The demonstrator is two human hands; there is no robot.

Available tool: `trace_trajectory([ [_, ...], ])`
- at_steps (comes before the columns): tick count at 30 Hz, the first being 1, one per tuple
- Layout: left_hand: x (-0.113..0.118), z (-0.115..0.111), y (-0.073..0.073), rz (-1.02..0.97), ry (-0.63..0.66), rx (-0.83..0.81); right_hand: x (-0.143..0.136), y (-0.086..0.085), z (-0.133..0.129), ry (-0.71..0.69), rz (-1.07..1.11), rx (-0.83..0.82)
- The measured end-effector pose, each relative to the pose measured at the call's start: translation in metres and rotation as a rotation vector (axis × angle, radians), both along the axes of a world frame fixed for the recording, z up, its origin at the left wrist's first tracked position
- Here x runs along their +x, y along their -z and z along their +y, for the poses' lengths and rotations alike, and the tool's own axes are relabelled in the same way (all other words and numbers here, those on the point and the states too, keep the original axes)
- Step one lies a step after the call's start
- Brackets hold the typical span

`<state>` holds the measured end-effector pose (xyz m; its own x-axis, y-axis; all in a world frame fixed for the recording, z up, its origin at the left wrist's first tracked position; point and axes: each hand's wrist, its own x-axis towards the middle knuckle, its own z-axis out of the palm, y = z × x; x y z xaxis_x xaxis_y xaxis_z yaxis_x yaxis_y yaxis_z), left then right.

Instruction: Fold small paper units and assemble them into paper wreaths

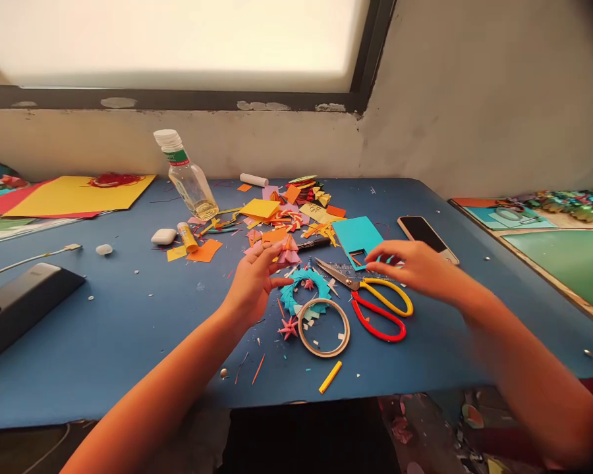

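Note:
My left hand (257, 280) is raised over the table, left of a blue folded-paper ring (287, 296), its thumb and fingers near a pink folded paper piece (289, 250); whether it grips that piece is unclear. My right hand (410, 266) hovers by the lower corner of a blue paper sheet (358, 236), fingers curved and apart, nothing visible in them. Below it lie scissors (360, 284) with one yellow and one red handle. A tape roll (302, 336) overlaps the ring's lower edge. Beside it is a pink paper star (288, 328).
Behind the hands are a clear bottle (190, 187), a glue stick (187, 237), a black marker (313, 244) and heaped paper scraps (277, 217). A phone (427, 238) lies at right, a dark device (29, 303) at left. A yellow strip (331, 377) is near the front edge.

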<state>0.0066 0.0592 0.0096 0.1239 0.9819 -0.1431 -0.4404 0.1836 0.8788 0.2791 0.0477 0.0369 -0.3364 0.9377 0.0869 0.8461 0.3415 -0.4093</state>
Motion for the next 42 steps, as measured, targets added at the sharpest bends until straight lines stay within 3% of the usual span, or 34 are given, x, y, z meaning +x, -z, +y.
trace_trajectory([
  [4, -0.001, 0.003, 0.001, -0.093, -0.029, -0.029, -0.065, 0.023, -0.028, -0.444, 0.027, 0.016],
  [6, -0.002, 0.004, 0.000, -0.131, -0.038, -0.071, -0.079, 0.025, -0.032, -0.514, -0.030, 0.085],
  [8, -0.003, 0.005, -0.002, -0.161, -0.038, -0.112, -0.069, 0.017, -0.026, -0.449, -0.038, 0.132],
  [9, -0.003, 0.005, -0.003, -0.174, -0.032, -0.128, -0.055, 0.010, -0.020, -0.341, -0.016, 0.161],
  [12, -0.001, 0.002, -0.003, -0.191, -0.001, -0.137, 0.005, -0.009, -0.003, 0.135, -0.127, 0.195],
  [14, 0.002, -0.001, -0.001, -0.164, 0.026, -0.111, 0.042, -0.010, 0.004, 0.249, -0.209, 0.063],
  [16, 0.006, -0.005, 0.002, -0.079, 0.056, -0.055, 0.066, -0.002, 0.006, 0.295, -0.154, -0.126],
  [18, 0.010, -0.008, 0.006, 0.049, 0.094, 0.012, 0.076, 0.012, 0.007, 0.274, -0.088, -0.184],
  [22, 0.023, -0.006, 0.007, 0.278, 0.211, 0.107, 0.080, 0.036, 0.012, 0.216, -0.044, -0.139],
  [29, 0.080, 0.025, 0.007, 0.510, 0.420, 0.400, 0.094, 0.053, 0.020, 0.145, 0.100, -0.115],
  [36, 0.141, 0.053, 0.028, 0.649, 0.544, 0.687, 0.102, 0.068, 0.017, 0.183, 0.377, -0.132],
  [42, 0.156, 0.066, 0.046, 0.744, 0.615, 0.928, 0.107, 0.081, 0.015, 0.220, 0.625, -0.177],
])
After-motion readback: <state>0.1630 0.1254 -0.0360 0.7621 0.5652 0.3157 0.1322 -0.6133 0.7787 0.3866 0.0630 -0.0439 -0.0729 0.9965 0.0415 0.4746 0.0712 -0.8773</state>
